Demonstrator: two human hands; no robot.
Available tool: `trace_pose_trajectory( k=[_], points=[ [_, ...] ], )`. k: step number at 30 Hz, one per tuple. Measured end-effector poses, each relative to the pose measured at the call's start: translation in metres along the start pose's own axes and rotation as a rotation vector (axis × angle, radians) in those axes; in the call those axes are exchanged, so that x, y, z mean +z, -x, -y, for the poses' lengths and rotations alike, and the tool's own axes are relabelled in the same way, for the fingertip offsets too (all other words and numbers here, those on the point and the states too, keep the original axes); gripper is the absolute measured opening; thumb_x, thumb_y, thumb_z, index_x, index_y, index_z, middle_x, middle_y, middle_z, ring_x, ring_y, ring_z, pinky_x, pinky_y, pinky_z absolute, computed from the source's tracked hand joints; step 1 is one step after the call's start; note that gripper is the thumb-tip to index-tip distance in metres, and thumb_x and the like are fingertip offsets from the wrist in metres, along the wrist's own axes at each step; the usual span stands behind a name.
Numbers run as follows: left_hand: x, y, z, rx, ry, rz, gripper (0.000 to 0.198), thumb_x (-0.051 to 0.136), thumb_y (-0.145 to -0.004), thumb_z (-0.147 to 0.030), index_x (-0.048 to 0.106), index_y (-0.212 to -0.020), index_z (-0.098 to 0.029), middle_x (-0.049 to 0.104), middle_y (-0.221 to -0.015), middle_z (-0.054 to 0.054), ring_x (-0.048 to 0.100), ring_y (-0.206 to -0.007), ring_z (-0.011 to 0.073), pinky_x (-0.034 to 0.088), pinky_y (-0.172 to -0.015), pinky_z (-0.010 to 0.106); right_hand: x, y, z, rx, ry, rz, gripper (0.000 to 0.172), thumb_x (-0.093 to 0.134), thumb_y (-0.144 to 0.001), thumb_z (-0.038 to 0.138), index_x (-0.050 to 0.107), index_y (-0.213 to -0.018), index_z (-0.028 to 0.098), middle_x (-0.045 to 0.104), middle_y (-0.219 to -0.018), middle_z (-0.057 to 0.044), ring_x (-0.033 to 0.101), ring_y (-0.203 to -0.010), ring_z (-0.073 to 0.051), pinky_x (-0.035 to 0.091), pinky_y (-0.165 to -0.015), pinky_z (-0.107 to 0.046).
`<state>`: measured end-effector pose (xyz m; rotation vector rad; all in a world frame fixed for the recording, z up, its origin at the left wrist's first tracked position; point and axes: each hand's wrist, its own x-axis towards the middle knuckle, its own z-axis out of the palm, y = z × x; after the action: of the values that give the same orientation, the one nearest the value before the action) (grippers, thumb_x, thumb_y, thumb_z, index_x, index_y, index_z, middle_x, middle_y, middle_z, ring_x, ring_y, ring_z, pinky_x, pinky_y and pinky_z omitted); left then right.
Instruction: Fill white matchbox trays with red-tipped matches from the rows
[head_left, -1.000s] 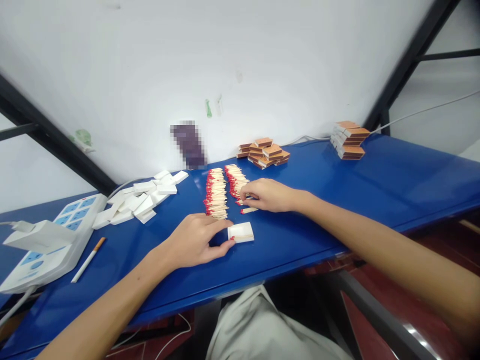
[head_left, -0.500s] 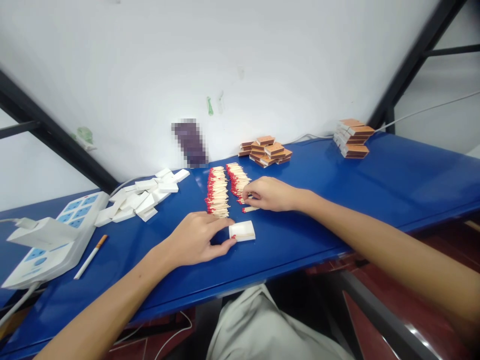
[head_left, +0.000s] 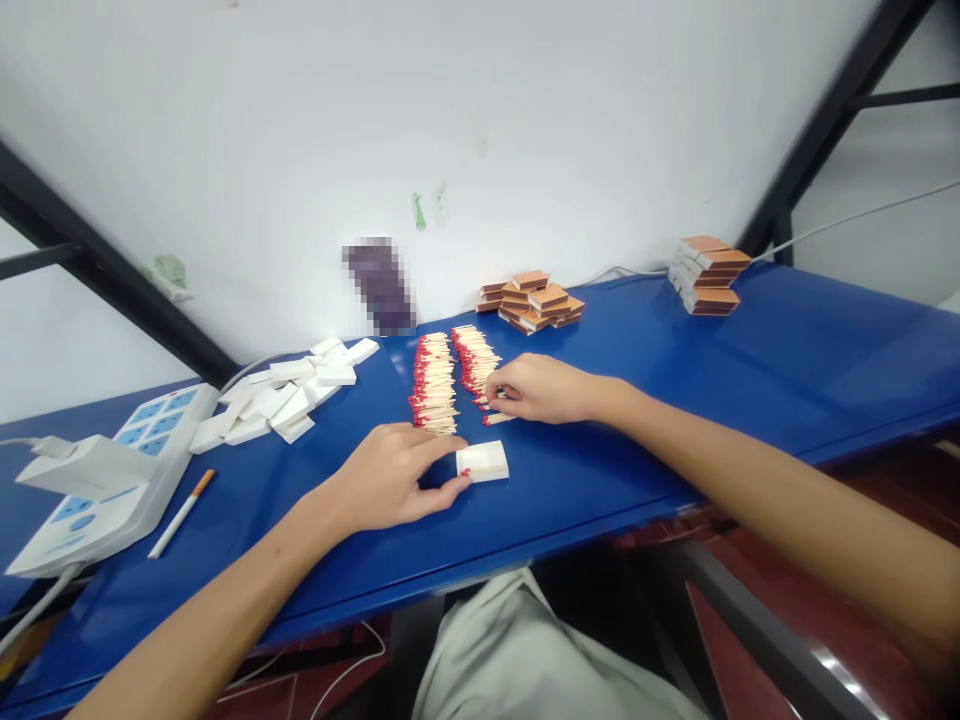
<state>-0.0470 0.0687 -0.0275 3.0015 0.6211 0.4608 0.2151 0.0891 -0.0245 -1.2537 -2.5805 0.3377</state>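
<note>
My left hand (head_left: 401, 475) grips the left end of a white matchbox tray (head_left: 486, 459) between thumb and fingers. A few red-headed matches lie along the tray's near side. Beyond it, my right hand (head_left: 536, 388) is closed in a pinch at the near end of the right row of matches (head_left: 472, 358). Whether a match is between its fingertips is hidden. One or more loose matches (head_left: 496, 419) lie just under that hand. To the left runs a second row of matches (head_left: 435, 385), red heads facing left.
White trays (head_left: 281, 395) lie heaped at the left, near a power strip (head_left: 161, 440) and a cigarette (head_left: 182, 513). Orange matchbox sleeves (head_left: 534, 300) are piled by the wall. More stand stacked (head_left: 709, 277) at the right. A blurred purple rectangle (head_left: 382, 287) leans there.
Almost nothing differs. My left hand and the tray have shifted very slightly left; my right hand stays over the same matches.
</note>
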Motion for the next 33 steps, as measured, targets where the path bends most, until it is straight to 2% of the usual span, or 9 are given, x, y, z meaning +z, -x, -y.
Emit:
trace_pose_trajectory(
  k=[5, 13, 20, 27, 33],
  points=[
    [0.001, 0.000, 0.001, 0.001, 0.002, -0.012, 0.030, 0.058, -0.093, -0.036, 0.070, -0.111, -0.016, 0.061, -0.061, -0.001, 0.059, -0.054, 0.0149, 0.042, -0.058, 0.026, -0.003, 0.002, 0.002, -0.011, 0.020, 0.022, 0.015, 0.056, -0.091, 0.022, 0.068, -0.083, 0.018, 0.069, -0.076, -0.002, 0.052, -0.063, -0.013, 0.028, -0.059, -0.025],
    [0.001, -0.001, 0.001, 0.006, -0.006, -0.016, 0.030, 0.057, -0.094, -0.037, 0.070, -0.110, -0.016, 0.061, -0.061, -0.001, 0.058, -0.053, 0.0142, 0.042, -0.057, 0.026, -0.006, 0.005, 0.003, -0.048, 0.020, 0.024, 0.014, 0.055, -0.091, 0.022, 0.067, -0.086, 0.018, 0.068, -0.078, -0.002, 0.052, -0.064, -0.013, 0.027, -0.059, -0.025],
    [0.001, 0.000, 0.001, 0.009, -0.004, -0.023, 0.030, 0.057, -0.094, -0.037, 0.070, -0.110, -0.016, 0.062, -0.061, -0.001, 0.058, -0.054, 0.0142, 0.042, -0.058, 0.026, -0.005, 0.003, 0.004, -0.012, 0.081, -0.143, 0.020, 0.053, -0.096, 0.027, 0.067, -0.086, 0.017, 0.067, -0.074, -0.002, 0.051, -0.064, -0.013, 0.025, -0.060, -0.026],
    [-0.001, -0.001, 0.000, -0.010, -0.001, 0.000, 0.029, 0.057, -0.094, -0.036, 0.070, -0.111, -0.016, 0.062, -0.062, -0.001, 0.059, -0.055, 0.0139, 0.043, -0.059, 0.025, 0.007, -0.002, -0.004, 0.026, 0.129, -0.063, 0.019, 0.054, -0.097, 0.027, 0.072, -0.099, 0.021, 0.074, -0.090, -0.004, 0.063, -0.081, -0.018, 0.032, -0.065, -0.025],
    [0.000, 0.000, 0.000, -0.008, 0.014, 0.001, 0.029, 0.059, -0.093, -0.035, 0.070, -0.111, -0.016, 0.061, -0.061, -0.002, 0.058, -0.054, 0.0143, 0.042, -0.059, 0.026, 0.009, -0.003, -0.006, 0.034, 0.127, -0.062, 0.019, 0.055, -0.097, 0.029, 0.073, -0.100, 0.022, 0.075, -0.093, -0.004, 0.065, -0.084, -0.018, 0.035, -0.067, -0.026]
  ],
)
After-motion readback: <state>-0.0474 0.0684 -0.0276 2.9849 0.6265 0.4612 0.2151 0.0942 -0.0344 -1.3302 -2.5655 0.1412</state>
